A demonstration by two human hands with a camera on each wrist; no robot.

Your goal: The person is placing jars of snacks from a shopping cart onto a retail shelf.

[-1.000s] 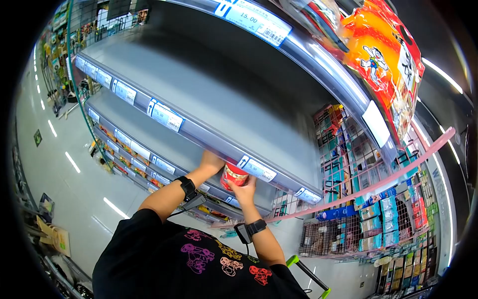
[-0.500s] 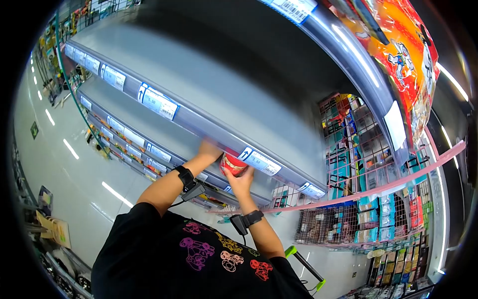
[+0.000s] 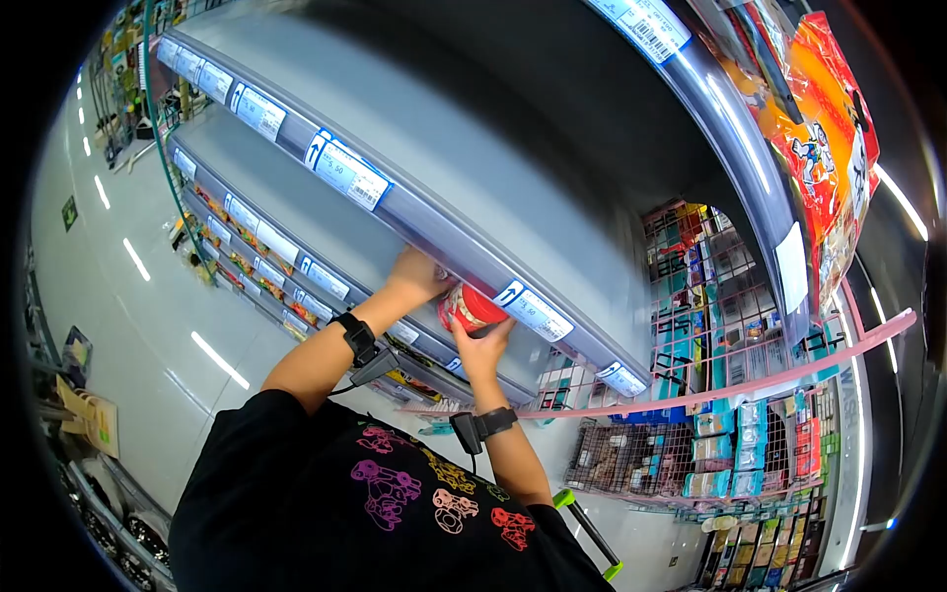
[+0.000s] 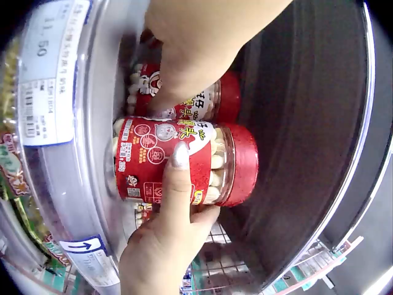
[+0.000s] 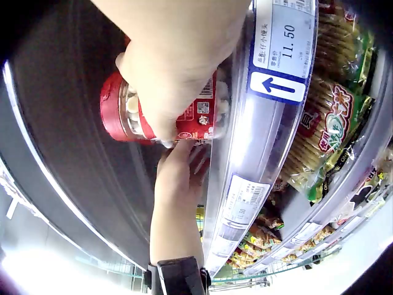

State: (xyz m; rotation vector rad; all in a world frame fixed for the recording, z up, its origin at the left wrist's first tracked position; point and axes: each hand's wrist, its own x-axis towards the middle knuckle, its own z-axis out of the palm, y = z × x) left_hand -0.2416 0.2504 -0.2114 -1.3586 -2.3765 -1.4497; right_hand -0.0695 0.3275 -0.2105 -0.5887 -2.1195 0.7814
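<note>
My right hand (image 3: 483,347) (image 4: 161,239) (image 5: 178,67) grips a red-lidded jar (image 3: 472,308) (image 4: 166,161) (image 5: 114,107) with a red label and pale round pieces inside; its thumb lies across the label. The jar lies on its side in the left wrist view. Beside it is a second, similar jar (image 4: 229,98). My left hand (image 3: 419,274) (image 4: 196,46) (image 5: 178,175) has its thumb over that jar's label, its other fingers mostly hidden. Both hands are at the shelf level under a price-tagged edge (image 3: 444,237).
Lower shelves (image 3: 242,212) hold packaged snacks (image 5: 331,117). A pink rail (image 3: 789,373) and wire racks with packets stand to the right. An orange-red bag (image 3: 824,148) hangs at upper right, and a green-and-black handle (image 3: 590,533) is below.
The head view has shifted over the shelves. The right hand's jar is more tilted and shows more of its side, while the left hand has come further into view by the shelf edge.
</note>
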